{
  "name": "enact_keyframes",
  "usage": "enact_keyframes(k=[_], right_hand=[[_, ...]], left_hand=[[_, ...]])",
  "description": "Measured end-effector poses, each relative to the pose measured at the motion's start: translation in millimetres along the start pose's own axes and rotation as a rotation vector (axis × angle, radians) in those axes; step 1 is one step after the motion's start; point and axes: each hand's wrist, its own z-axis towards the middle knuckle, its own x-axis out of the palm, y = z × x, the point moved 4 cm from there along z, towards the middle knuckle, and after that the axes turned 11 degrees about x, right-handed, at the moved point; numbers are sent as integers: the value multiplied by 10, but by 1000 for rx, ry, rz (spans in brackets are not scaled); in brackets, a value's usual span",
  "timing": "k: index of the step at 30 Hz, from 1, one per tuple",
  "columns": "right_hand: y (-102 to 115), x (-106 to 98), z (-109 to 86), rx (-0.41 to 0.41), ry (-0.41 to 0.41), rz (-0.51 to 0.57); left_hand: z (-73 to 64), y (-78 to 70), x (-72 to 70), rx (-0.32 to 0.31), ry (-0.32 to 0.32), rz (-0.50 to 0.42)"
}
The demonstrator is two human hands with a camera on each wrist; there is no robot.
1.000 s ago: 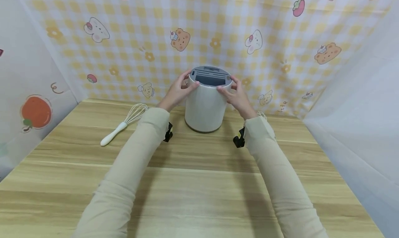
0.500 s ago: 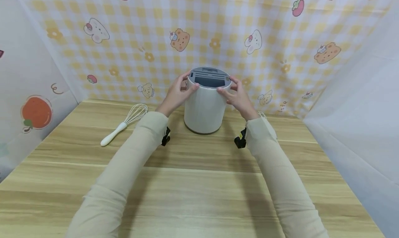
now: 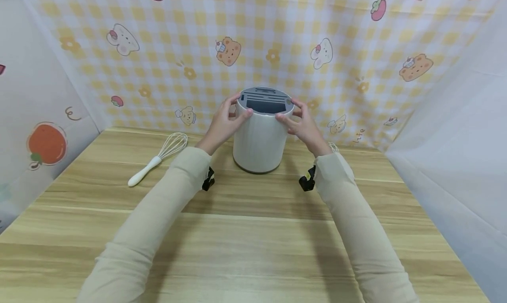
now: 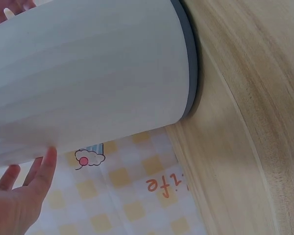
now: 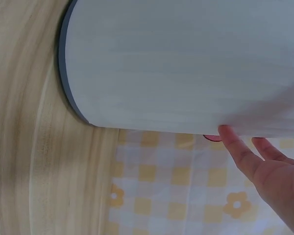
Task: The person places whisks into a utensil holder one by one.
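A white, round knife holder [image 3: 259,140] stands upright on the wooden table, its grey top [image 3: 266,99] cut with thin slots and one wide opening. My left hand [image 3: 222,123] grips its upper left side, thumb near the front of the rim and fingers reaching round behind. On the upper right side my right hand [image 3: 306,127] holds it the same way. Both wrist views show the smooth white wall [image 4: 98,73] and dark base ring [image 5: 68,83] close up, with fingertips on the wall. The fingers behind the holder are partly hidden.
A whisk [image 3: 145,171] with a white handle lies on the table to the left. Pale wire loops [image 3: 334,147] show behind my right sleeve. A yellow checked cloth [image 3: 273,38] hangs right behind the table's back edge.
The knife holder has shifted slightly toward me and a little to the left, with both hands keeping their grip. The whisk has stayed in place.
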Motion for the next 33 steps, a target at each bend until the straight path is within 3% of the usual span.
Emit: enact_keyframes(k=[33], right_hand=[[-26,-3,-150,-26,38,-4]], left_hand=[[-156,-105,-9,-3,-3,11]])
